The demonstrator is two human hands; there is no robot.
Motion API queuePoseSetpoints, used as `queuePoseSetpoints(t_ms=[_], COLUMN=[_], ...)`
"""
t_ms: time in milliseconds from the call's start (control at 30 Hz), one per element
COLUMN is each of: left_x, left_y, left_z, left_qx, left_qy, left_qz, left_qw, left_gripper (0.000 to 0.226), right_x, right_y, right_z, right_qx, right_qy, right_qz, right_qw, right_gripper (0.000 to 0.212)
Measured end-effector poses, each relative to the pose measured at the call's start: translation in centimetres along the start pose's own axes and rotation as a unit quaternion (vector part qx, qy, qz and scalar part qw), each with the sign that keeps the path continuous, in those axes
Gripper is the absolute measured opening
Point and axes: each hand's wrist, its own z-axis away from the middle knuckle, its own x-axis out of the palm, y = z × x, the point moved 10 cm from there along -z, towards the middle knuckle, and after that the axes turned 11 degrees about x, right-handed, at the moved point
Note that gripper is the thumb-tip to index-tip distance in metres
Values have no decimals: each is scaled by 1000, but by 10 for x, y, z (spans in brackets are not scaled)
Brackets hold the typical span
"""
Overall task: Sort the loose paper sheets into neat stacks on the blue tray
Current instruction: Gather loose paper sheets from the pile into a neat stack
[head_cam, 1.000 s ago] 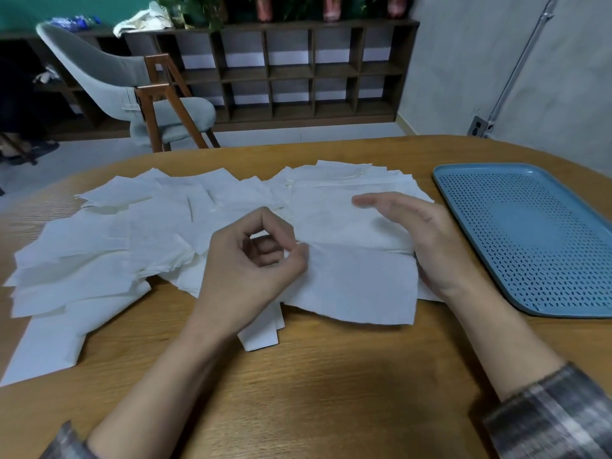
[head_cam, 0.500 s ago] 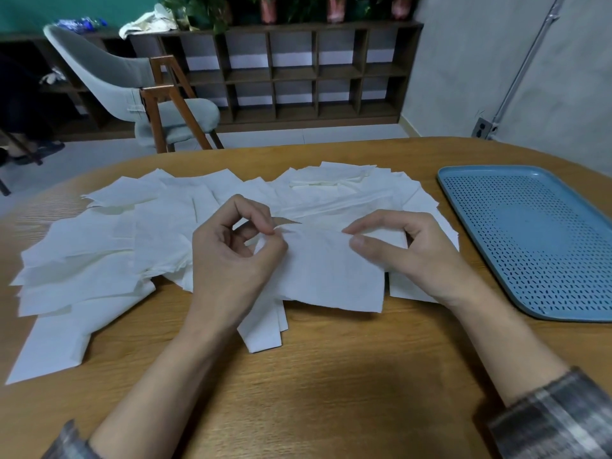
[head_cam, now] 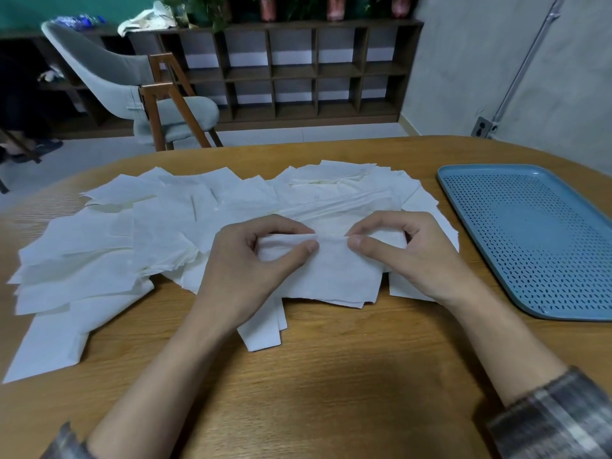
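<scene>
White sheet | left hand grip pinching its top edge | right hand grip likewise

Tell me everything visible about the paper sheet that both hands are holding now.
The sheet is white, thin and soft-looking, like tissue paper. It is roughly rectangular, with a slightly ragged near edge. Its far edge is raised a little and pinched between thumb and forefinger by the left hand and the right hand, which are close together near its middle. The rest lies on top of the pile of other sheets on the wooden table.
</scene>
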Motion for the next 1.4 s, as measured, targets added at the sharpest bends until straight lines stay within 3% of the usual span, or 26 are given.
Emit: queuePoseSetpoints(t_ms=[133, 267, 700, 933, 1033, 1133, 1233, 1400], left_x=[-1, -5, -9, -11, -9, -7, -5, 0], left_y=[1, -1, -11, -18, -17, -15, -12, -16], left_z=[-2, -2, -1, 1, 1, 0, -1, 2], left_qx=[-2, -8, -49, -94, -94, -81, -75, -97], left_qy=[-13, -2, 42, 56, 47, 23, 11, 8], left_qz=[24, 54, 51, 126, 125, 114, 111, 111], left_qw=[1000, 999, 997, 986, 987, 990, 991, 989], left_gripper=[10, 15, 9, 14, 18, 23, 18, 4], right_x=[-2, -2, -1, 3, 4, 4, 7, 12], right_y=[-4, -2, 7, 1, 0, 0, 3, 3], right_z=[2, 2, 1, 2, 1, 1, 1, 4], right_qx=[-7, 2, 21, 20, 17, 18, 23, 36], right_qy=[-3, -12, 1, -16, -3, -3, -23, -39], right_qz=[-28, -45, -35, -69, -67, -61, -62, -74], right_qw=[1000, 999, 999, 997, 998, 998, 998, 996], right_gripper=[24, 28, 15, 26, 15, 37, 10, 20])
